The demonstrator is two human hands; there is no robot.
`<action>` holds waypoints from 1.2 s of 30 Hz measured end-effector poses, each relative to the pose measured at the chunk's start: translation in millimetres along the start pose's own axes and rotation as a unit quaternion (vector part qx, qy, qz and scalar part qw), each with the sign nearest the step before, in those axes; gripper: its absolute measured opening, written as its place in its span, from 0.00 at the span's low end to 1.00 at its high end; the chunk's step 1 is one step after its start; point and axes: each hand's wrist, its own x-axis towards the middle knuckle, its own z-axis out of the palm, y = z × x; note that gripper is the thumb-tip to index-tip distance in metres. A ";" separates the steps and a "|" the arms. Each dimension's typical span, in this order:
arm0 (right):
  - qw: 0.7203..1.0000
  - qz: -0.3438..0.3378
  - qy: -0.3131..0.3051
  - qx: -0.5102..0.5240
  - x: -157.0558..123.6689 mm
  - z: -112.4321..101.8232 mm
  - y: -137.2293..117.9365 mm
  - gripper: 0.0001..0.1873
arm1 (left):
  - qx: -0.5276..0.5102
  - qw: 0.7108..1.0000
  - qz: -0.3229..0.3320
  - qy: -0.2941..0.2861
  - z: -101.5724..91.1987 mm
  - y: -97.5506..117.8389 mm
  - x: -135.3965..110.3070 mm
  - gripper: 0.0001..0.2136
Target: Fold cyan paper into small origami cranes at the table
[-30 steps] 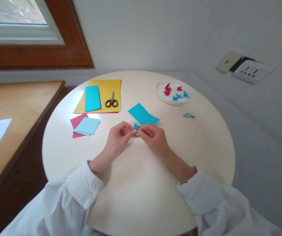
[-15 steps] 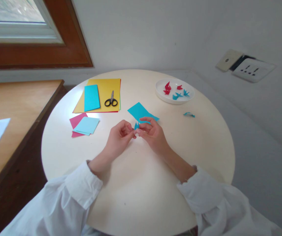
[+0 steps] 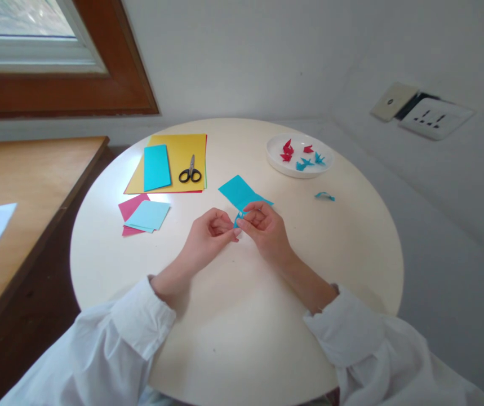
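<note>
Between my fingertips is a small folded blue paper piece [image 3: 237, 220], partly covered by the fingers. My left hand [image 3: 208, 232] pinches its lower left side, with thumb and forefinger closed on it. From the right, my right hand [image 3: 267, 230] grips the same piece between thumb and fingers. Just beyond the hands a creased blue paper sheet [image 3: 238, 192] lies on the round white table [image 3: 242, 327], its near right part behind my right fingers. A thin blue paper scrap [image 3: 324, 196] rests farther right.
A white dish [image 3: 272, 160] at the back right holds red and blue folded paper cranes [image 3: 305, 163]. Scissors [image 3: 190, 173] and a blue paper rectangle [image 3: 156, 167] lie on yellow sheets [image 3: 178, 141] at the back left. Light blue and pink paper squares [image 3: 149, 215] sit nearer. A wooden desk [image 3: 56, 169] stands left.
The folded blue piece has turned and tilted between my fingers; its two upright points no longer show as before. Both hands have shifted very slightly right.
</note>
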 end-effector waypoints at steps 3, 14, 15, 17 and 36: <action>1.000 -0.006 0.003 -0.016 0.2 -2.0 1.8 0.14 | 0.041 0.999 -0.021 -0.027 -1.5 -1.6 0.8 0.09; 0.998 -0.016 0.023 -0.064 1.4 -2.8 5.8 0.13 | 0.076 0.996 -0.028 -0.038 -0.8 4.1 -1.5 0.11; 0.998 -0.008 0.019 -0.062 1.5 -3.2 6.0 0.14 | 0.078 0.996 -0.024 -0.040 -1.0 4.5 -1.7 0.11; 0.999 0.011 0.004 -0.048 1.8 -3.5 6.2 0.15 | 0.088 0.995 -0.014 -0.041 -1.4 5.8 -2.1 0.12; 0.996 -0.026 -0.019 -0.083 1.9 -5.1 -0.6 0.12 | 0.106 0.991 -0.003 -0.081 -3.6 -0.4 -2.8 0.14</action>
